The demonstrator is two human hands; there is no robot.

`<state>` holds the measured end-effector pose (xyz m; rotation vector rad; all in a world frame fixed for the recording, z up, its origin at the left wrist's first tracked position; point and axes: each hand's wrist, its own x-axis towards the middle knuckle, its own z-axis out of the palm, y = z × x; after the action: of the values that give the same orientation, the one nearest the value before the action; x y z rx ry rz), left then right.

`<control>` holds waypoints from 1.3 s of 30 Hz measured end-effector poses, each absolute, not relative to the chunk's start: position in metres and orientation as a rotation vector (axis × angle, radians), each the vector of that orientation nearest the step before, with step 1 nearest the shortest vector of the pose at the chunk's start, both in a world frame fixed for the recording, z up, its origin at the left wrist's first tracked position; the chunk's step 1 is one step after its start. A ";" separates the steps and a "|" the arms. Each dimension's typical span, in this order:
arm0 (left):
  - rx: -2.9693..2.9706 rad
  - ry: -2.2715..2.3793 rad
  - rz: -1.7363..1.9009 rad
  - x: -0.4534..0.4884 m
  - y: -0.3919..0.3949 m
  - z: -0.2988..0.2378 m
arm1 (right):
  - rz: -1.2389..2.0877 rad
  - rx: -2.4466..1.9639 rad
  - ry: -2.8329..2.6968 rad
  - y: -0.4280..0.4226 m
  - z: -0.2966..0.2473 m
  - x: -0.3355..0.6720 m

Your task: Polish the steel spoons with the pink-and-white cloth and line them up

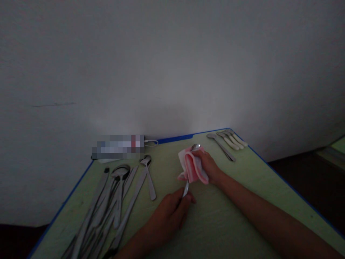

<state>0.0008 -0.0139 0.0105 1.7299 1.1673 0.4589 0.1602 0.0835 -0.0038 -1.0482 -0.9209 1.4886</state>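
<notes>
My left hand pinches the handle end of a metal spoon low over the green table. The spoon's bowl pokes out at the far end, above a pink cloth. My right hand is closed round that cloth, which wraps the spoon's upper part. Both forearms reach in from the bottom edge.
A heap of several metal spoons and utensils lies on the table's left side. Several spoons with pale handles lie in a row at the far right corner. A blurred dark box sits against the grey wall. The table has a blue edge.
</notes>
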 end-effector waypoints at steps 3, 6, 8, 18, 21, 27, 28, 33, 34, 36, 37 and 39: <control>1.724 1.160 0.470 0.001 -0.014 0.009 | 1.484 -1.044 -0.929 0.084 -0.005 0.161; 1.731 1.149 0.485 0.001 -0.014 0.009 | 1.515 -1.034 -0.904 0.084 -0.007 0.160; 1.742 1.142 0.492 0.001 -0.013 0.009 | 1.522 -1.030 -0.901 0.084 -0.006 0.160; 1.741 1.152 0.483 0.001 -0.014 0.008 | 1.488 -1.031 -0.949 0.084 -0.006 0.160; 1.792 1.164 0.476 0.001 -0.013 0.011 | 1.509 -1.021 -0.945 0.084 -0.007 0.160; 1.776 1.153 0.452 0.001 -0.013 0.011 | 1.501 -1.042 -0.925 0.086 -0.007 0.159; 1.763 1.150 0.453 0.001 -0.013 0.010 | 1.504 -1.040 -0.923 0.086 -0.008 0.159; 1.757 1.156 0.478 0.002 -0.013 0.008 | 1.523 -1.021 -0.933 0.086 -0.009 0.160; 1.767 1.156 0.475 0.002 -0.013 0.008 | 1.521 -1.024 -0.933 0.086 -0.009 0.160; 1.791 1.163 0.477 0.002 -0.013 0.009 | 1.529 -1.012 -0.925 0.085 -0.008 0.160; 1.798 1.164 0.477 0.001 -0.013 0.009 | 1.536 -1.000 -0.921 0.084 -0.007 0.160; 1.791 1.159 0.474 0.001 -0.013 0.009 | 1.546 -0.988 -0.922 0.082 -0.005 0.160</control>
<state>0.0014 -0.0128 0.0094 1.7909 1.1594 0.4742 0.1596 0.0825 -0.0046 -0.9884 -0.9223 1.5464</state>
